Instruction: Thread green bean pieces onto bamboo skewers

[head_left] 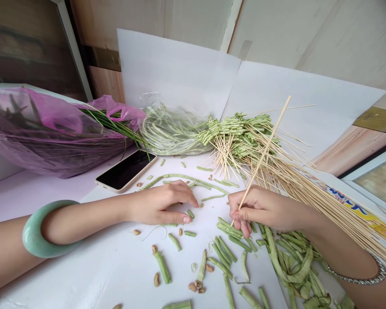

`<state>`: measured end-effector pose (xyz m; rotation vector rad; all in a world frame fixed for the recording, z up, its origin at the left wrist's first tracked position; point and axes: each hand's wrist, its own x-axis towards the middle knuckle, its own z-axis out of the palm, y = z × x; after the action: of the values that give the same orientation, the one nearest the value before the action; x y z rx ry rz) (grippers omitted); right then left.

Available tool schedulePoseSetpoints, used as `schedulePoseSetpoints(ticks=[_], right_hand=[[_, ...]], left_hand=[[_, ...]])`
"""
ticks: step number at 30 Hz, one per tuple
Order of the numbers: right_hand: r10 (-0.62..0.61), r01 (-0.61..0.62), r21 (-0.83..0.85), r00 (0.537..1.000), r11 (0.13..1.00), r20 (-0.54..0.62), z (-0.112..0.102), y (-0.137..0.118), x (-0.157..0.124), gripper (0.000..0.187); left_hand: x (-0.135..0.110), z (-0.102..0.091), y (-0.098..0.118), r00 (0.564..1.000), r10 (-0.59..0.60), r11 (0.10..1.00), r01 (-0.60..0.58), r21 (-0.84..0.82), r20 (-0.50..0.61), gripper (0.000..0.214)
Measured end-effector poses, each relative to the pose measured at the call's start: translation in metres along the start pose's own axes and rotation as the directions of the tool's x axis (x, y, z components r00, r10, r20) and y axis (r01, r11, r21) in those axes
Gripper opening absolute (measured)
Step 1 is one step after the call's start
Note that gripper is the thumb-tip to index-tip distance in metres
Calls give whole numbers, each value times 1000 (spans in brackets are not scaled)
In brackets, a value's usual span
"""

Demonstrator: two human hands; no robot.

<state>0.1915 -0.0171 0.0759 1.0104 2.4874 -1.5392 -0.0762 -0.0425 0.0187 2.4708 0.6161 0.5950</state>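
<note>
One head-worn camera looks forward and steeply down, close over the white paper-covered tabletop (116, 266). Forearms enter from both bottom corners, the left hand (157, 206) and right hand (263, 210) sit mid-frame, and the pale wooden wall (309, 34) spans the top.

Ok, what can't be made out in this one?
Head view:
- Lower tip of the skewer: hidden behind the fingers of the right hand, which grips it.
- Whether the left hand pinches the bean piece or only touches it: its fingertips cover the contact.
- Contents of the pink bag: blurred by the film, cut off by the left edge.
- Print on the label: crossed by the skewer pile, too small to read.
</note>
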Motion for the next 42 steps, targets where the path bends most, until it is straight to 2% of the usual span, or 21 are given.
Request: schedulePoseSetpoints(ticks=[18,26,33,42], right_hand=[[1,-1,-6,999,1000,34,1,2,2,23],[-18,20,-51,999,998,38,2,3,1,23],[-34,37,-163,999,986,20,0,-1,-2,25],[-45,48,-171,999,984,22,-1,0,-1,27]], left_hand=[[1,0,1,1000,9,1000,-9,8,6,28],[1,0,2,1000,9,1000,-10,18,12,28],[1,0,2,1000,8,1000,-9,17,14,27],[1,0,2,1000,10,1000,-10,18,16,28]])
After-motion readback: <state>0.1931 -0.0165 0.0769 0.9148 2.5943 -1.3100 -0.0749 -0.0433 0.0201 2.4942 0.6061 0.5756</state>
